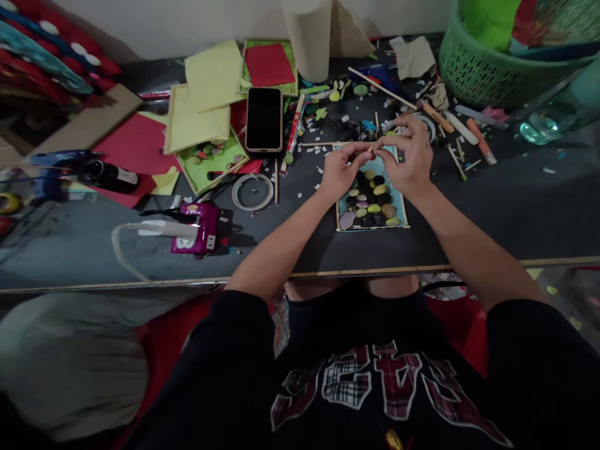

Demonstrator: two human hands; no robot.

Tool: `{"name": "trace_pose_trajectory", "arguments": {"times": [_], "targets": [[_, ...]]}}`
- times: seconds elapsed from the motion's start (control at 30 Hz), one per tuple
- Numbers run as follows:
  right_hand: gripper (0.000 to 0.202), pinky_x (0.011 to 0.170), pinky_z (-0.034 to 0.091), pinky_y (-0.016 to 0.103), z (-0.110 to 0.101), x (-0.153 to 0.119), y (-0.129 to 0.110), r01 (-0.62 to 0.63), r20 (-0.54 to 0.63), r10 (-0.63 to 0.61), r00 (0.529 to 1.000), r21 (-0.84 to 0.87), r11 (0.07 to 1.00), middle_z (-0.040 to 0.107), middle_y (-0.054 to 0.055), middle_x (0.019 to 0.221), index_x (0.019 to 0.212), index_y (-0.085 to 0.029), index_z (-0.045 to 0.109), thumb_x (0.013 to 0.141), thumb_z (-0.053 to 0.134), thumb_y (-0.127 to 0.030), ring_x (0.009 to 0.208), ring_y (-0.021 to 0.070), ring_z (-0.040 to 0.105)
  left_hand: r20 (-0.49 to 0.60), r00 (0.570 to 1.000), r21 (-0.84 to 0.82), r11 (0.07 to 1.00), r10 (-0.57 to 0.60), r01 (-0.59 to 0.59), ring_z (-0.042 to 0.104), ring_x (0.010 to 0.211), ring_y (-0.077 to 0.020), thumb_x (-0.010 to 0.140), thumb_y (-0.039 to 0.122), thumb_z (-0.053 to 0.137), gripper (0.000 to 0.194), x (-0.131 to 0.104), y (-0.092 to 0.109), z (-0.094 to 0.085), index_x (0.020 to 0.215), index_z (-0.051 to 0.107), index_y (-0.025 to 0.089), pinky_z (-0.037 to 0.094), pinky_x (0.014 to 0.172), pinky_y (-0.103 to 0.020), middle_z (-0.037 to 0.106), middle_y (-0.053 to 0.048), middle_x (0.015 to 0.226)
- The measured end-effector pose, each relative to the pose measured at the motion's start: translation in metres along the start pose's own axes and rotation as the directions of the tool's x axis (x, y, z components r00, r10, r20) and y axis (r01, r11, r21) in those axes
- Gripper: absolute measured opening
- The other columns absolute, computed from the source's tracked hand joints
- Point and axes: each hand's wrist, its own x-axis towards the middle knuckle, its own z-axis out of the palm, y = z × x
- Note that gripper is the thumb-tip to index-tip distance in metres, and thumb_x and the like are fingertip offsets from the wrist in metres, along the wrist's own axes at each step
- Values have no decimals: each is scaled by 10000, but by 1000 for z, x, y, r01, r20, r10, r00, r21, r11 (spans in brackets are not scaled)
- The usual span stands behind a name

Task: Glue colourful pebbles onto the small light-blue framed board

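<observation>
My left hand and my right hand meet over the top of a small blue panel with a thin light frame. Both hands are closed, fingertips pinched together around a tiny pale piece too small to identify. Below the fingers, the panel carries several pebbles, black, yellow-green, brown and pale purple. The hands cover part of the panel's upper edge. A thin stick lies just left of that edge.
A black phone and yellow framed panels lie to the left, with a purple power adapter nearer the front. Sticks and scraps litter the back. At the right stand a green basket and a clear bottle.
</observation>
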Motion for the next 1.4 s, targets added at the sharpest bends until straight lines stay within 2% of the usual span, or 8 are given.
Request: {"name": "trace_pose_trajectory", "arguments": {"times": [0.2, 0.3, 0.53, 0.83, 0.97, 1.17, 1.27, 1.4], "targets": [[427, 1140, 419, 623, 11, 2, 8, 108, 19, -111, 994, 106, 988, 668, 74, 1094, 1326, -278, 457, 1012, 441, -567, 1221, 287, 601, 28, 999, -59, 998, 32, -31, 744, 1071, -220, 899, 662, 624, 514, 1, -4, -4, 1172, 739, 241, 589, 943, -361, 787, -47, 1109], [421, 1084, 469, 586, 18, 1, 8, 114, 16, -118, 993, 171, 979, 614, 82, 1141, 1288, -283, 470, 1021, 391, -599, 1203, 275, 597, 33, 999, -39, 999, 33, -31, 732, 1118, -241, 882, 689, 624, 549, 0, -2, -7, 1153, 759, 231, 581, 980, -382, 788, -55, 1148], [386, 1030, 510, 583, 17, 2, -2, 147, 81, -163, 983, 180, 973, 558, 74, 1123, 1217, -262, 454, 1048, 303, -574, 1104, 251, 615, 46, 998, -41, 998, 40, -38, 741, 1068, -240, 869, 688, 643, 569, -2, 1, -8, 1131, 767, 198, 585, 980, -399, 792, -71, 1090], [371, 1007, 533, 552, 25, 3, -3, 228, 122, -251, 960, 174, 958, 515, 78, 1139, 1183, -227, 423, 1062, 258, -537, 1110, 242, 599, 9, 999, 117, 992, 35, -36, 728, 922, -185, 883, 743, 566, 616, -4, 7, -12, 1071, 744, 184, 572, 852, -324, 780, -62, 1013], [312, 967, 541, 526, 25, 4, -7, 197, 128, -208, 970, 96, 976, 527, 77, 1097, 1175, -216, 408, 1046, 349, -494, 1046, 240, 609, -3, 998, 230, 972, 56, -54, 712, 948, -191, 945, 717, 477, 609, -5, 9, -7, 1091, 721, 179, 547, 876, -324, 769, -72, 1019], [341, 778, 539, 405, 16, 1, -23, -5, 179, 6, 984, -7, 1000, 583, 53, 965, 1283, -238, 356, 966, 463, -303, 826, 217, 609, 17, 1000, 355, 935, 0, -6, 651, 828, -177, 944, 741, 440, 605, -2, 11, -1, 911, 665, 180, 518, 808, -307, 705, -51, 839], [424, 749, 529, 392, 14, 1, -24, -38, 203, 41, 978, -20, 999, 608, 53, 960, 1307, -229, 353, 910, 498, -266, 775, 211, 607, 29, 999, 328, 945, -18, 7, 628, 826, -184, 915, 753, 488, 577, -1, 11, -1, 878, 635, 197, 504, 817, -319, 666, -40, 822], [417, 752, 543, 400, 15, 3, -20, -28, 210, 21, 978, 33, 999, 619, 39, 925, 1281, -243, 371, 900, 536, -285, 715, 197, 610, 50, 998, 161, 987, -32, 23, 635, 889, -211, 884, 745, 555, 543, 0, 7, -4, 879, 638, 208, 506, 883, -349, 646, -44, 826]]}}
